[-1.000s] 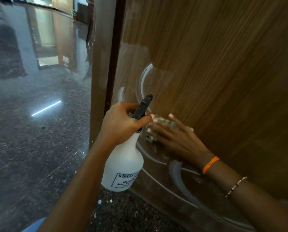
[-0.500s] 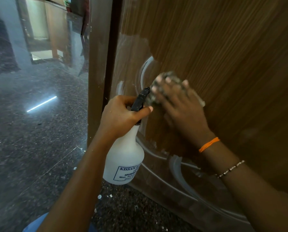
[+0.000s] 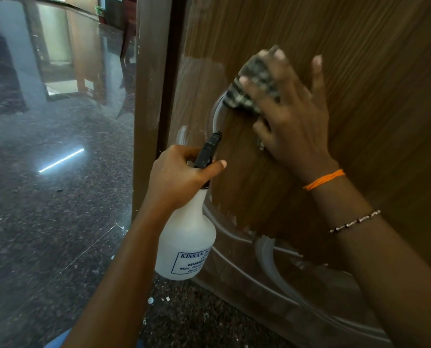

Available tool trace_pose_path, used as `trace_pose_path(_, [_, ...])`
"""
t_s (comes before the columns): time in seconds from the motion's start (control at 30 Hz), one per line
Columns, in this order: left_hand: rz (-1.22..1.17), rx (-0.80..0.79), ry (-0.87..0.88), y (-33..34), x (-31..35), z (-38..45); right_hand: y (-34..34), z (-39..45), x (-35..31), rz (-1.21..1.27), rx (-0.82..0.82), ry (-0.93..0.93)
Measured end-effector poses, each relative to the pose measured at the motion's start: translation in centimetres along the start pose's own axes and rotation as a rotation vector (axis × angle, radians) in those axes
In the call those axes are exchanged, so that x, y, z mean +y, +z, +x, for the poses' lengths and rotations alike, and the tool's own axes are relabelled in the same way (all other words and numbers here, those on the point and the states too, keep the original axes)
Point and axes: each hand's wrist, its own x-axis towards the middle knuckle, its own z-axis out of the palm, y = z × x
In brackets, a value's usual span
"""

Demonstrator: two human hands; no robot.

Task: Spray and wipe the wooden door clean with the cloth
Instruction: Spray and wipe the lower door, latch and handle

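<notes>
Your right hand (image 3: 288, 114) is the one on the work: it lies flat against the wooden door (image 3: 360, 71), fingers spread and fairly straight, pressing the cloth (image 3: 253, 86) to the panel rather than clutching it. The cloth is a bunched, dark-and-pale mottled rag, soft and wet-looking, peeking out from under your fingertips on the left and far side of the hand. That matters for the next stroke, I judge: the hazy, pale film lies to the left of the cloth, toward the door's edge, and near you along the curved raised moulding (image 3: 234, 242), while the grain under and right of your hand looks dark and clean. The grain runs up and down the door, so strokes along it should streak least. Your left hand (image 3: 181, 177) sits lower and nearer you, wrapped round the neck of the spray bottle (image 3: 188, 244), a translucent white plastic flask with a black nozzle aimed at the door. Beyond the door's edge lies glossy speckled stone floor (image 3: 46, 222).
</notes>
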Motion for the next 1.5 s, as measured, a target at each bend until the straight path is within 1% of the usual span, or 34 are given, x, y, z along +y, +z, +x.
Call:
trace_pose_path(0.1, [-0.005,0.061,0.021,-0.4,-0.5,0.2,-0.1,0.5,0.2,-0.02,0.064,0.046])
trace_pose_path(0.2, [0.041,0.122,0.078,-0.6,-0.7,0.4,0.4,0.2,-0.9,-0.016,0.093,0.079])
trace_pose_path(0.27, [0.081,0.155,0.098,-0.6,-1.0,0.4,0.9,-0.1,-1.8,-0.009,0.1,0.099])
trace_pose_path(0.33, [0.095,0.169,0.104,-0.8,-1.5,0.5,1.9,-0.5,-3.1,0.012,0.08,0.065])
trace_pose_path(0.4, [0.082,0.171,0.092,-1.1,-2.1,0.5,3.0,-1.7,-5.2,0.058,0.045,-0.034])
trace_pose_path(0.47, [0.096,0.138,0.09,-1.3,-2.7,0.5,4.6,-4.0,-7.6,0.073,-0.014,-0.222])
trace_pose_path(0.53, [0.1,0.088,0.095,-1.2,-3.1,0.2,6.4,-7.1,-9.8,-0.007,-0.131,-0.49])
trace_pose_path(0.57, [0.108,0.073,0.101,-1.0,-3.2,0.1,6.6,-8.1,-10.3,-0.066,-0.178,-0.592])
trace_pose_path(0.63, [0.128,0.062,0.099,-0.7,-3.2,-0.1,6.6,-8.3,-10.0,-0.103,-0.222,-0.678])
trace_pose_path(0.7, [0.12,0.061,0.074,-0.6,-3.3,0.0,6.0,-6.7,-8.9,-0.07,-0.159,-0.633])
trace_pose_path(0.73, [0.107,0.069,0.057,-0.7,-3.4,0.2,5.6,-5.4,-8.3,-0.044,-0.091,-0.555])
trace_pose_path(0.8, [0.058,0.094,0.021,-0.9,-3.8,0.6,4.6,-2.2,-6.6,-0.04,0.067,-0.321])
trace_pose_path(0.83, [0.033,0.1,0.01,-1.0,-4.1,0.8,4.1,-0.5,-5.8,-0.058,0.115,-0.185])
trace_pose_path(0.9, [0.015,0.103,0.001,-1.2,-4.5,1.0,3.2,2.3,-4.4,-0.078,0.155,0.04])
trace_pose_path(0.97, [0.034,0.104,0.001,-1.5,-4.6,1.1,2.6,3.7,-4.1,-0.067,0.194,0.13])
trace_pose_path(1.03, [0.043,0.113,-0.005,-1.8,-4.9,1.1,2.8,3.6,-4.8,-0.042,0.185,0.091])
trace_pose_path(1.13, [0.012,0.126,-0.008,-2.1,-5.2,1.1,4.0,0.9,-6.8,0.024,0.074,-0.056])
trace_pose_path(1.23, [-0.019,0.099,0.004,-2.3,-5.0,1.0,5.2,-2.6,-9.1,0.07,-0.061,-0.246])
trace_pose_path(1.33, [-0.05,0.079,0.019,-2.2,-4.9,1.0,5.6,-4.6,-10.8,0.023,-0.194,-0.457])
trace_pose_path(1.4, [-0.058,0.079,0.013,-2.0,-5.0,1.0,5.5,-3.9,-10.6,0.004,-0.219,-0.471])
trace_pose_path(1.43, [-0.063,0.078,0.006,-2.0,-5.1,1.0,5.4,-2.9,-10.1,0.014,-0.197,-0.438])
trace_pose_path(1.5, [-0.07,0.076,-0.008,-1.9,-5.2,1.0,4.8,-0.2,-8.7,-0.008,-0.088,-0.323])
